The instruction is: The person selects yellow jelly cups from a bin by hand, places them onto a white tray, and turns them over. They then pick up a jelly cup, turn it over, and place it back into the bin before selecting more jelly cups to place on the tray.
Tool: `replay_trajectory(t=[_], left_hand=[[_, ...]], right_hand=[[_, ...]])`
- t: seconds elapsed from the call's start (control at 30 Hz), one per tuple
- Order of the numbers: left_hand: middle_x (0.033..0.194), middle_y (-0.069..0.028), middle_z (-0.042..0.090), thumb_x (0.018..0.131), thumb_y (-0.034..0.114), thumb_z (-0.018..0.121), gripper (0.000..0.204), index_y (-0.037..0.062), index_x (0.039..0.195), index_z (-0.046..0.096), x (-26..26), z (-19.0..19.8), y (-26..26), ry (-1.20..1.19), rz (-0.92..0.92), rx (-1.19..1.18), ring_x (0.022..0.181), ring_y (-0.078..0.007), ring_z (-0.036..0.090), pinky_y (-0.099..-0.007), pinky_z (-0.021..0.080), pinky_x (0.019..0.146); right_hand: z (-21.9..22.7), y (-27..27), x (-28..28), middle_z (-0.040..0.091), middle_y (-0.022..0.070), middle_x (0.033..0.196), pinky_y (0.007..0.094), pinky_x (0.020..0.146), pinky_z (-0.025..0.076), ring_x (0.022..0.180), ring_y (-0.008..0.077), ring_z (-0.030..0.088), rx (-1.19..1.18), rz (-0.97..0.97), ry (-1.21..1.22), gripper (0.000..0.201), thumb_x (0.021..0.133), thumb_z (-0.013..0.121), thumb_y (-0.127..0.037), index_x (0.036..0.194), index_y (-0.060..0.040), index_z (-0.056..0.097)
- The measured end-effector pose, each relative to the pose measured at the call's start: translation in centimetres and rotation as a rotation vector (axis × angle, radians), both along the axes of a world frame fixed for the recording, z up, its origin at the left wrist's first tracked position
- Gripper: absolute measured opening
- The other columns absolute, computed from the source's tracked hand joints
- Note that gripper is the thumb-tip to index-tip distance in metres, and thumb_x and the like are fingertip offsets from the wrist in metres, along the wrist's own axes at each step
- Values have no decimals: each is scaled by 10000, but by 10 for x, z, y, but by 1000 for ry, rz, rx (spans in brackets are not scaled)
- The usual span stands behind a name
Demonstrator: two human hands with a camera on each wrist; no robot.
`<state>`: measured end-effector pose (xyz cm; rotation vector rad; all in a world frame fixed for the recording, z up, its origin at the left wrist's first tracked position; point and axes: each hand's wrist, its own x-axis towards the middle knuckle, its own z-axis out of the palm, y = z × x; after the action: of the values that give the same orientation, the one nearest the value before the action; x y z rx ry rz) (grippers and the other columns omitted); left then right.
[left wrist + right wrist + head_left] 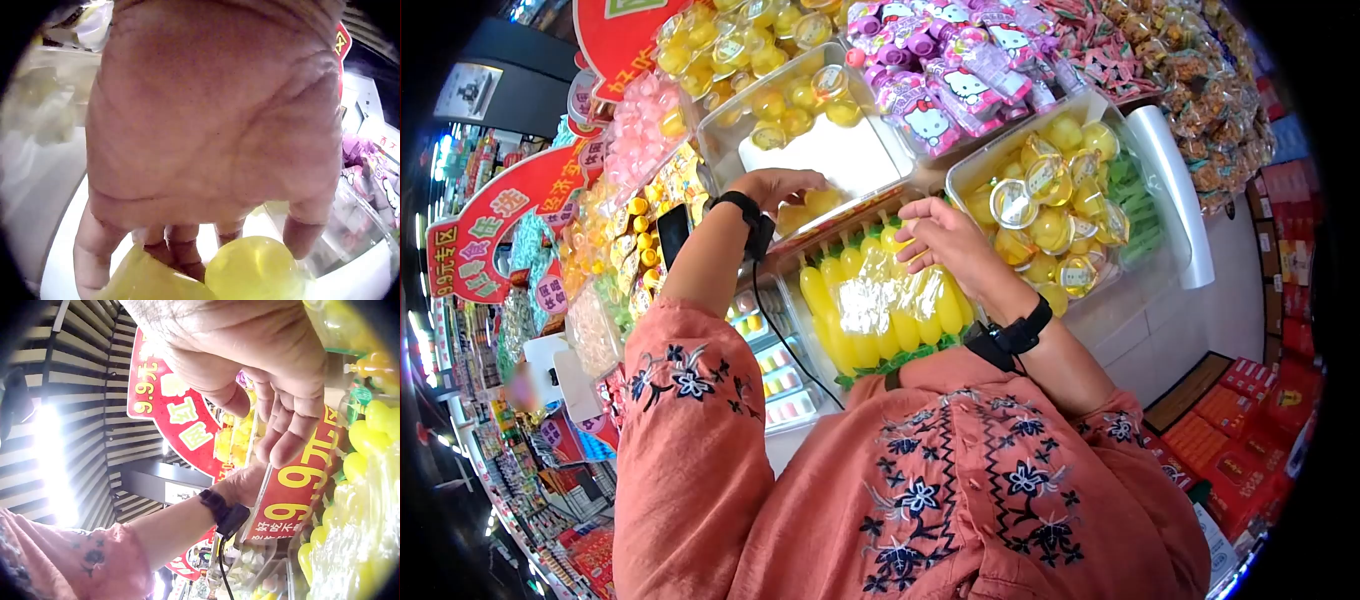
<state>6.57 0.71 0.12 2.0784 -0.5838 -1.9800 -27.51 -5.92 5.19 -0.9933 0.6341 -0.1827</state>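
Note:
My left hand (778, 188) reaches into a clear bin (718, 160) with a white bottom. Its fingers curl around yellow jelly cups (250, 270), one rounded and glossy; the thumb lies against the round one in the left wrist view. Over the near bin of long yellow banana-shaped packs (830, 310), my right hand (945, 238) hovers with loosely bent fingers and nothing in them. It is close to the red price strip (294, 487) on the bin front. More yellow jelly cups (795, 120) lie at the far end of the left hand's bin.
To the right stands a bin of wrapped yellow jelly cups (1050, 210) with green packs (1135, 210) beside it. Purple cartoon-printed packs (960, 80) are heaped behind. Red signs (500, 220) stick up at the left. A black cable (772, 325) hangs from the left wrist.

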Motion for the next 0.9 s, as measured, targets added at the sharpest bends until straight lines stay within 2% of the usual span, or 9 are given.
replay_trajectory(t=[0.1, 0.17, 0.27, 0.37, 0.4, 0.53, 0.67, 0.83, 0.9], left_hand=[[1318, -59, 531, 704, 505, 750, 725, 156, 1310, 555, -6, -11, -3, -86, -111, 25, 1188, -250, 513, -528, 441, 965], [1307, -68, 535, 682, 507, 774, 745, 155, 1304, 559, -25, 1, -10, -299, -246, 0, 1197, -261, 500, -527, 445, 944], [1269, -74, 548, 689, 548, 775, 753, 152, 1293, 565, -34, 22, -14, -309, -319, -22, 1190, -266, 487, -520, 448, 928], [1211, -23, 599, 794, 561, 713, 662, 165, 1308, 576, -15, 13, -8, -173, -194, -57, 1160, -199, 520, -396, 459, 927], [1148, 0, 607, 856, 513, 687, 569, 151, 1283, 586, -9, 14, -5, -107, -147, -141, 1088, -175, 546, -377, 464, 906], [1160, -9, 615, 919, 450, 646, 538, 94, 1310, 548, -1, 38, 6, 253, 231, -529, 1043, -146, 580, -313, 466, 905], [1209, -54, 592, 969, 426, 584, 562, 56, 1378, 478, -75, 103, -16, 323, 244, -720, 1114, -207, 585, -373, 523, 910], [1265, -68, 568, 980, 388, 578, 552, 74, 1419, 461, -182, 148, -36, 280, 143, -814, 1134, -184, 578, -351, 547, 857], [1383, -93, 528, 991, 356, 578, 567, 58, 1450, 431, -220, 170, -41, 228, 103, -866, 1243, -221, 532, -369, 541, 896]], right_hand=[[-3, -1, 1, 597, 141, 1072, 306, 711, 557, 864, 192, 655, 8, -4, -4, 356, 967, 535, -179, 1251, 30, 486], [-3, -1, 0, 597, 140, 1070, 306, 709, 558, 861, 192, 655, 13, -10, -4, 354, 967, 536, -180, 1249, 29, 487], [-2, -1, -1, 598, 140, 1067, 308, 708, 559, 857, 193, 657, 15, -16, 2, 356, 968, 535, -180, 1252, 29, 487], [-2, -2, -3, 594, 148, 1074, 310, 707, 561, 860, 200, 661, 8, -25, 6, 372, 961, 536, -186, 1257, 33, 484], [-3, -2, -3, 590, 155, 1082, 311, 707, 562, 868, 206, 664, 5, -23, 0, 387, 953, 537, -191, 1262, 36, 481], [7, -2, -6, 574, 166, 1139, 327, 728, 569, 919, 215, 665, 13, -21, -71, 414, 981, 546, -219, 1306, 15, 444], [33, -5, -16, 475, 198, 1301, 382, 802, 580, 1066, 271, 639, 15, -70, -167, 602, 997, 557, -389, 1432, -40, 329], [62, -19, -46, 496, 88, 1323, 369, 738, 597, 1077, 229, 608, 22, -230, -207, 655, 972, 583, -459, 1456, -87, 344], [65, -23, -67, 502, 67, 1337, 375, 737, 598, 1104, 213, 596, -28, -291, -205, 640, 970, 578, -470, 1459, -113, 370]])
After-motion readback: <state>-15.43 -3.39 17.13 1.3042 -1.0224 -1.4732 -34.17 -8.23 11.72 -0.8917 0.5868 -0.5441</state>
